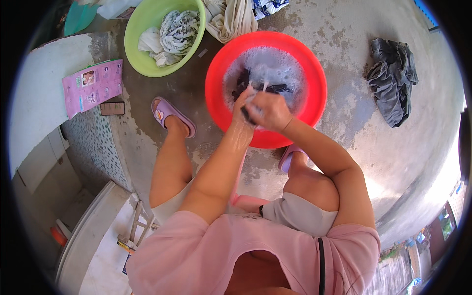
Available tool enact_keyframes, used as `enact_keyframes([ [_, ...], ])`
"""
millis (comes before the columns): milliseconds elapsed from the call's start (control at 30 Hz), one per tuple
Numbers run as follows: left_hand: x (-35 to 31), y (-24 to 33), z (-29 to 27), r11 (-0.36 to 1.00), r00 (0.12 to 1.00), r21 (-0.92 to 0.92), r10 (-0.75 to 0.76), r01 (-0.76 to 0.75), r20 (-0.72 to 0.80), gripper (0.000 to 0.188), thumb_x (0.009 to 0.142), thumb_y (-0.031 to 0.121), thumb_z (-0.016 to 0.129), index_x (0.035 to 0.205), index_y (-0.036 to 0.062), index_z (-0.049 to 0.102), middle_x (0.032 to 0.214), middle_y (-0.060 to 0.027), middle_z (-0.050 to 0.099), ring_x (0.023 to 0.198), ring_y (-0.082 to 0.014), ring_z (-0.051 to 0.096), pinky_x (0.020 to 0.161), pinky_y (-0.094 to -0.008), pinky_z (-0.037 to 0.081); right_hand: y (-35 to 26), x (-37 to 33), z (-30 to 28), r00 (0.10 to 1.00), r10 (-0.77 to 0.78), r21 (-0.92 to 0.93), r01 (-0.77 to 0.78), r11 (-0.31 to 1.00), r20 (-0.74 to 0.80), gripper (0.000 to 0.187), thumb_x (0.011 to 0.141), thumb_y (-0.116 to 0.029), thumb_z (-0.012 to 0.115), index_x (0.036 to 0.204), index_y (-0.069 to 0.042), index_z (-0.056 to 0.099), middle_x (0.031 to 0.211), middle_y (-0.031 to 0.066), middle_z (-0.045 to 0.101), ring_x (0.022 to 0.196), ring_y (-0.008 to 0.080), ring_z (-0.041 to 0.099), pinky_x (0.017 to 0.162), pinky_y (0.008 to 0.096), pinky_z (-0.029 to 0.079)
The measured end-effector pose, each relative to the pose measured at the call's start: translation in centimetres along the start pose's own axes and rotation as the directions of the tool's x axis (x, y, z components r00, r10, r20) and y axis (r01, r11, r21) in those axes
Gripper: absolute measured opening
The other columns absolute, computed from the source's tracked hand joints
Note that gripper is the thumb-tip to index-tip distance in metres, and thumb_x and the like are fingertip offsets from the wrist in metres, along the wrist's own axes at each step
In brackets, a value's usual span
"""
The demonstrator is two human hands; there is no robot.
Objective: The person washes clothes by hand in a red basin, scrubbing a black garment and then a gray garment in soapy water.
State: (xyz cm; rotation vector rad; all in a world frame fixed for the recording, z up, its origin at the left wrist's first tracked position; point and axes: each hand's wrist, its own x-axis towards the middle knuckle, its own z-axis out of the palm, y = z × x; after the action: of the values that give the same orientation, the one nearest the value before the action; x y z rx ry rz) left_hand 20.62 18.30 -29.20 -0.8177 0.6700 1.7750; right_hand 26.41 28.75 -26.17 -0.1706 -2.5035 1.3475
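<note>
A red basin [215, 93] with foamy, sudsy water [268, 61] stands on the ground between my feet. Dark wet cloth [280, 89] lies partly sunk in the suds. Over the basin's near side my left hand [243, 107] and my right hand [270, 110] are pressed together, both closed on a bunched piece of the dark cloth. A bit of it pokes out below the fingers at my left wrist. White foam clings to the fingers, and my right hand is slightly blurred. How the fingers wrap the cloth is partly hidden.
A lime-green basin [132, 37] holding white patterned clothes [178, 33] stands at the far left. Beige cloth [231, 19] lies behind the red basin. A dark grey garment [392, 81] is on the concrete at right. On the left ledge sit a pink packet [93, 87] and a phone [112, 108].
</note>
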Motion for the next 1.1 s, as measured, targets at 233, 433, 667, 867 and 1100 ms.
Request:
enact_keyframes([
  [233, -1.4, -0.1, 2.3, 0.968, 0.974, 0.141, 0.219, -0.209, -0.052, 0.035, 0.092, 0.027, 0.059, 0.117, 0.0034, 0.057, 0.108, -0.0080, 0.063, 0.097, -0.0225, 0.062, 0.086, -0.0367, 0.051, 4.7, -1.6, -3.3, 0.953, 0.290, 0.164, -0.300, 0.940, 0.086, 0.017, 0.086, -0.019, 0.060, 0.094, -0.004, 0.060, 0.092, 0.0183, 0.060, 0.089, 0.0392, 0.058, 0.081, 0.0447, 0.046],
  [433, -0.4, 1.4, 1.5, 0.993, 0.965, -0.084, 0.104, -0.086, 0.241, 0.059, 0.096, 0.054, 0.035, 0.128, 0.0077, 0.053, 0.126, -0.0120, 0.058, 0.113, -0.0298, 0.056, 0.100, -0.0449, 0.044, -2.4, -1.2, -1.5, 0.982, 0.054, 0.023, -0.059, 0.998, 0.182, 0.019, 0.079, -0.018, 0.068, 0.092, -0.006, 0.061, 0.080, 0.0106, 0.054, 0.069, 0.0308, 0.060, 0.058, 0.0388, 0.051],
  [667, 2.7, -0.8, -7.0, 0.997, 0.997, -0.062, 0.054, -0.050, 0.060, 0.029, 0.092, 0.020, 0.056, 0.112, -0.0005, 0.060, 0.102, -0.0103, 0.066, 0.090, -0.0253, 0.066, 0.082, -0.0365, 0.055, 0.8, 0.2, 0.4, 0.977, 0.177, 0.080, -0.187, 0.979, 0.116, 0.018, 0.083, -0.023, 0.060, 0.079, -0.005, 0.061, 0.075, 0.0149, 0.060, 0.069, 0.0360, 0.060, 0.062, 0.0437, 0.050],
  [867, -1.5, -0.8, 1.6, 0.643, 0.888, 0.700, 0.459, -0.311, -0.027, 0.042, 0.072, -0.007, 0.058, 0.113, -0.0013, 0.058, 0.103, -0.0099, 0.064, 0.093, -0.0214, 0.064, 0.084, -0.0336, 0.052, 7.6, -3.8, -1.7, 0.852, 0.457, -0.102, -0.446, 0.889, 0.257, 0.026, 0.090, -0.028, 0.052, 0.085, -0.004, 0.060, 0.084, 0.0183, 0.064, 0.082, 0.0370, 0.063, 0.072, 0.0423, 0.050],
  [1100, -4.4, 2.7, 6.8, -0.546, 0.923, 0.804, 0.133, -0.236, 0.362, 0.059, 0.069, -0.008, 0.059, 0.125, 0.0080, 0.055, 0.128, -0.0188, 0.040, 0.118, -0.0364, 0.046, 0.093, -0.0391, 0.044, 9.4, 0.0, -3.6, 0.434, 0.800, 0.781, -0.621, -0.066, 0.413, 0.028, 0.088, -0.027, 0.062, 0.105, -0.005, 0.062, 0.094, 0.0029, 0.063, 0.096, 0.0172, 0.060, 0.087, 0.0288, 0.045],
])
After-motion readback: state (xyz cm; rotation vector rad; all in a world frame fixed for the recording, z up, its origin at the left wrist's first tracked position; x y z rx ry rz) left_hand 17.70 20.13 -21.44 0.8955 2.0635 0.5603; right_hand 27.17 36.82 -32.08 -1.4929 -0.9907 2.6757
